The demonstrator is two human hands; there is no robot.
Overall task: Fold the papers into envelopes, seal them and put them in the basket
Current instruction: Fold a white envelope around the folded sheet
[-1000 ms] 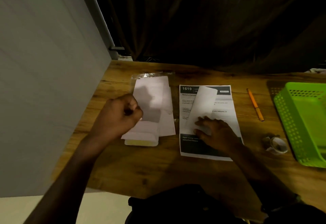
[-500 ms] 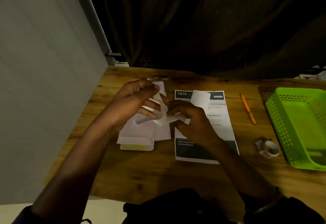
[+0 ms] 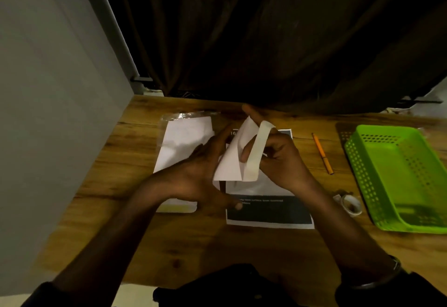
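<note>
Both my hands hold a white envelope (image 3: 232, 159) above the table, over a printed sheet (image 3: 268, 210) with dark bands. My right hand (image 3: 278, 159) grips the envelope, thumb inside, with its flap (image 3: 257, 152) curled open over the fingers. Against the envelope's left side lies my left hand (image 3: 198, 176), fingers fairly straight. A stack of white envelopes (image 3: 186, 135) in clear wrapping lies to the left. The green basket (image 3: 396, 176) stands at the right.
An orange pencil (image 3: 323, 154) lies between the printed sheet and the basket. A roll of clear tape (image 3: 350, 205) sits near the basket's front corner. A grey wall borders the wooden table (image 3: 217, 246) on the left; a dark curtain hangs behind.
Both hands lifted an envelope from the stack and carried it right, over the printed sheet. The right hand has opened the flap. The camera view has dropped a little.
</note>
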